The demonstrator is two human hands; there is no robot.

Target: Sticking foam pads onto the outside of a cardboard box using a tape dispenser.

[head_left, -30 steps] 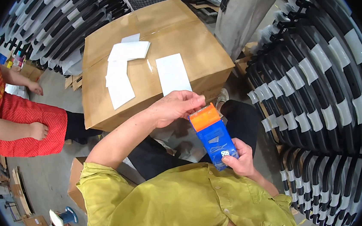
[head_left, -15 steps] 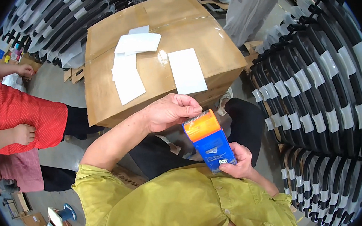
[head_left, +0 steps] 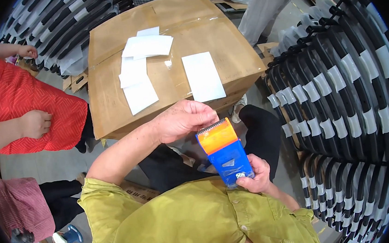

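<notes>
My right hand is closed round the blue lower end of a tape dispenser, tilted in front of my body. Its orange top has a dark toothed edge facing away from me. At that edge my left hand pinches with thumb and fingers; the clear tape end between them barely shows. Just beyond my left hand stands a large brown carton. One white sheet lies alone near its front edge. Several more white sheets overlap further left on its top.
Stacked black metal frames with white wrapping rise close on my right; more frames stand at the far left. A person in a red garment is on the left, another in pink nearer. Grey trousers show behind the carton.
The person in red has shifted right, toward the carton, and the one in pink has moved nearer. My hands and the tape dispenser have hardly moved.
</notes>
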